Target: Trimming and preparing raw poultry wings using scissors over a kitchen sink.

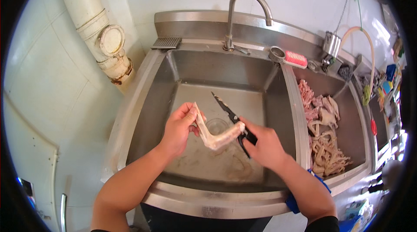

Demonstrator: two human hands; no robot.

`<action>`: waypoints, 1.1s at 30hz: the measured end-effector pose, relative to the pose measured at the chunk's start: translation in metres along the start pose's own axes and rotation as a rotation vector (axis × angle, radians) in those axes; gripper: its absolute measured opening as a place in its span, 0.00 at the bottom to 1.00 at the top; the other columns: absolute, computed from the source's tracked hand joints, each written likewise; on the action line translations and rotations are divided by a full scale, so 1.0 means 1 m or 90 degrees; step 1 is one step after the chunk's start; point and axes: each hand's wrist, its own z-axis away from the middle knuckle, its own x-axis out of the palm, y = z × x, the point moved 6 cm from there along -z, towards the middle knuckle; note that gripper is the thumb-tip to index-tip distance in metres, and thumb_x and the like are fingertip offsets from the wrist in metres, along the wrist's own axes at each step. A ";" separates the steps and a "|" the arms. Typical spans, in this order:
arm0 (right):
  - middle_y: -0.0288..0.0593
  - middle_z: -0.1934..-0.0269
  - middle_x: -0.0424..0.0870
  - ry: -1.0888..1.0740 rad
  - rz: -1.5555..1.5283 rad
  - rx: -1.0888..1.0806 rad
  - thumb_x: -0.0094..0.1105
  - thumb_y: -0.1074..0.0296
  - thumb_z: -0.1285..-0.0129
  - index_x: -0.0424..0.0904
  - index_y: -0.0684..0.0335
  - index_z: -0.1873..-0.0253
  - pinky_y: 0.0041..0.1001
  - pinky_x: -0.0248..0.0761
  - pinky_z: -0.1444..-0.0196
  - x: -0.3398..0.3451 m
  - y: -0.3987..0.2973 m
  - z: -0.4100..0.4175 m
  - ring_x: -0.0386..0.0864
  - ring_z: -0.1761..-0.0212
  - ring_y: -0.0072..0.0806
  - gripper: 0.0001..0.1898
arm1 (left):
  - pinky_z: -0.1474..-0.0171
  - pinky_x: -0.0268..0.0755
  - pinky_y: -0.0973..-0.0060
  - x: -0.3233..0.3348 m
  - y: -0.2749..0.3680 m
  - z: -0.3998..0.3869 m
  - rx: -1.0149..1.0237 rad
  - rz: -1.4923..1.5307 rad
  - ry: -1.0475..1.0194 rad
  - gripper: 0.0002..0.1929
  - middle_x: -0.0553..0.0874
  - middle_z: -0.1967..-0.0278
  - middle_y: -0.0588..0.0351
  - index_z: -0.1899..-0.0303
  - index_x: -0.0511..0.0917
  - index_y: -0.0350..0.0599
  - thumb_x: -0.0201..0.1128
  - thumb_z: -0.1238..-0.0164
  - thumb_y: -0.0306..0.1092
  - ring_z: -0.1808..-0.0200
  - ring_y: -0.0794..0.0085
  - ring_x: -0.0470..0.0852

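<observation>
Over the left basin of a stainless steel sink point(208, 206), my left hand point(182, 124) pinches the thin tip of a raw poultry wing point(213, 142). The wing is bent into a V, its thick end up against my right hand point(264, 142). That hand is closed round black-handled kitchen shears point(224, 105), whose blades point up and away to the left, with pale scraps on them. Whether the right fingers also grip the wing's end, I cannot tell. Below the wing, the drain point(217, 124) shows in part, and brownish wet residue lies on the basin floor.
Raw poultry pieces point(325, 134) fill part of the right basin. A curved faucet point(229, 20) rises at the back, near a metal cup point(277, 54) and a red brush point(295, 58). A blue cloth point(292, 203) lies at the front rim, under my right forearm.
</observation>
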 end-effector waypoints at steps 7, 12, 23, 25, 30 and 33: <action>0.51 0.53 0.87 -0.341 0.357 0.199 0.70 0.57 0.45 0.80 0.64 0.42 0.42 0.79 0.48 0.032 0.068 0.016 0.85 0.50 0.47 0.27 | 0.59 0.79 0.59 -0.137 -0.120 -0.084 -0.086 -0.780 0.115 0.13 0.88 0.64 0.44 0.61 0.80 0.40 0.59 0.27 0.42 0.62 0.52 0.87; 0.52 0.55 0.89 -0.426 0.278 0.230 0.72 0.61 0.49 0.87 0.66 0.58 0.41 0.80 0.50 0.021 0.074 0.028 0.87 0.50 0.45 0.17 | 0.52 0.79 0.54 -0.066 -0.188 -0.048 -0.008 -1.116 -0.341 0.16 0.87 0.59 0.36 0.63 0.85 0.37 0.57 0.30 0.42 0.55 0.45 0.87; 0.46 0.76 0.82 -0.088 -0.604 0.445 0.72 0.43 0.40 0.78 0.70 0.69 0.32 0.65 0.85 0.015 0.072 0.007 0.74 0.85 0.27 0.28 | 0.61 0.78 0.77 0.057 0.053 -0.022 0.207 -0.452 0.013 0.09 0.89 0.59 0.53 0.56 0.81 0.38 0.55 0.21 0.33 0.66 0.76 0.86; 0.42 0.74 0.83 -0.038 -0.658 0.448 0.67 0.36 0.38 0.76 0.64 0.67 0.27 0.66 0.83 0.011 0.060 0.005 0.78 0.80 0.27 0.30 | 0.60 0.79 0.77 0.074 0.059 0.005 0.260 -0.393 0.011 0.09 0.89 0.57 0.53 0.54 0.80 0.38 0.56 0.21 0.32 0.64 0.75 0.87; 0.44 0.58 0.87 0.061 -1.151 0.393 0.66 0.48 0.32 0.74 0.64 0.42 0.22 0.70 0.79 0.005 0.052 -0.001 0.86 0.67 0.29 0.26 | 0.49 0.81 0.73 0.097 0.046 0.042 0.445 -0.552 -0.102 0.05 0.87 0.48 0.45 0.56 0.83 0.36 0.62 0.29 0.23 0.54 0.68 0.88; 0.47 0.53 0.86 0.005 -1.102 0.303 0.68 0.57 0.33 0.70 0.63 0.37 0.23 0.72 0.78 -0.001 0.065 -0.004 0.88 0.63 0.30 0.26 | 0.48 0.81 0.72 0.104 0.037 0.042 0.485 -0.616 -0.230 0.07 0.86 0.46 0.45 0.57 0.84 0.36 0.62 0.34 0.18 0.53 0.68 0.88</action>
